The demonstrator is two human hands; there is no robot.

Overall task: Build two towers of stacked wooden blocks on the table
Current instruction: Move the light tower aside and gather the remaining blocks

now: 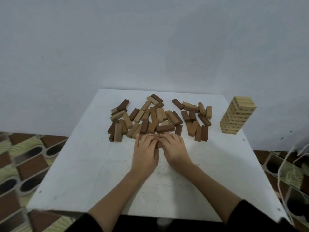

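Several loose light and dark wooden blocks (pixel 151 117) lie scattered across the far half of the white table (pixel 83 168), with a smaller cluster (pixel 196 118) to their right. A finished tower of pale blocks (pixel 237 114) stands near the table's far right corner. My left hand (pixel 145 150) and my right hand (pixel 174 149) lie side by side, palms down, at the near edge of the pile. Their fingers stretch over a few brown blocks (pixel 158 145), which are mostly hidden beneath them.
A plain grey wall rises directly behind the table. Patterned floor tiles (pixel 25 164) show on both sides. Pale cords (pixel 286 166) hang off the table's right side. Bare tabletop lies between my forearms and the front edge.
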